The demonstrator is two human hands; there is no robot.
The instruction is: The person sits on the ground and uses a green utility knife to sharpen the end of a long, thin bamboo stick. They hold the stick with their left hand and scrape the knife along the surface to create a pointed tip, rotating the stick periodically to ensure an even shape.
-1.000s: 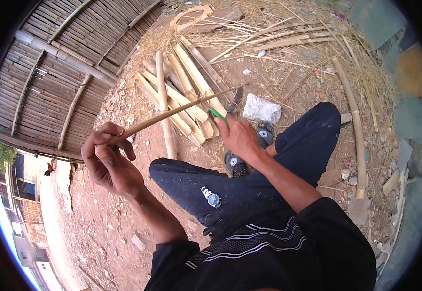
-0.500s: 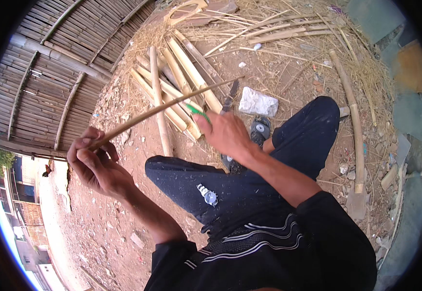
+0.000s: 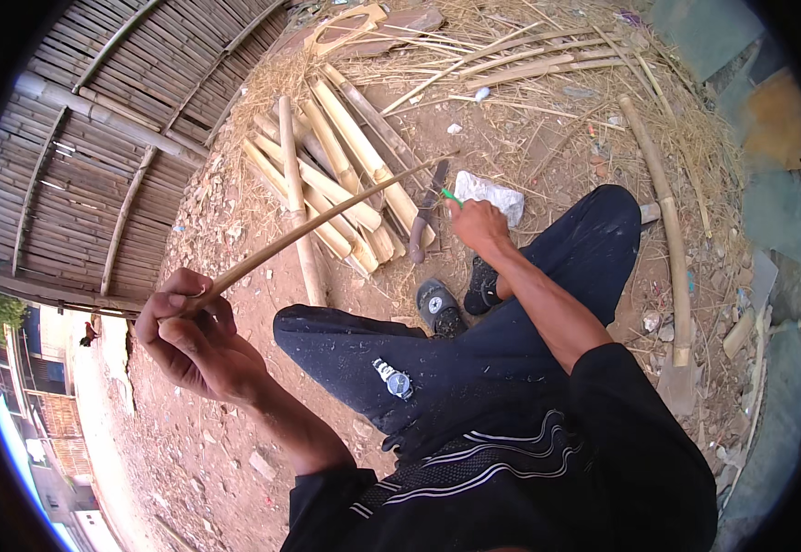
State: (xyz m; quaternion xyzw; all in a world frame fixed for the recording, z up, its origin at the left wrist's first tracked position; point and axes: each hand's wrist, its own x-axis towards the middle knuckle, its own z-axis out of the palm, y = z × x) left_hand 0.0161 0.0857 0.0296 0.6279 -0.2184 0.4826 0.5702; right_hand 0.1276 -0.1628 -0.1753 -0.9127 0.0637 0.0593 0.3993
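Note:
My left hand (image 3: 200, 336) is closed round the thick end of a long tapered bamboo stick (image 3: 318, 217), which slants up to the right to a thin tip. My right hand (image 3: 480, 224) is closed on a small green object (image 3: 450, 195); only its end shows past the fingers, so its kind is unclear. This hand is near a white stone block (image 3: 500, 200) and apart from the stick. A large knife (image 3: 422, 230) with a dark blade and brown handle lies on the ground, between the split bamboo and my right hand.
Split bamboo pieces (image 3: 356, 124) lie piled ahead, with a bamboo pole (image 3: 292, 184) across them. Another pole (image 3: 658, 193) lies to the right. Bamboo strips (image 3: 529, 64) and shavings spread at the back. A wristwatch (image 3: 398, 383) rests on my trousers. A bamboo wall (image 3: 97, 138) stands left.
My right hand has moved right, away from beside the stick toward the white stone, with the green object. The knife's handle is now uncovered. My left hand keeps hold of the stick.

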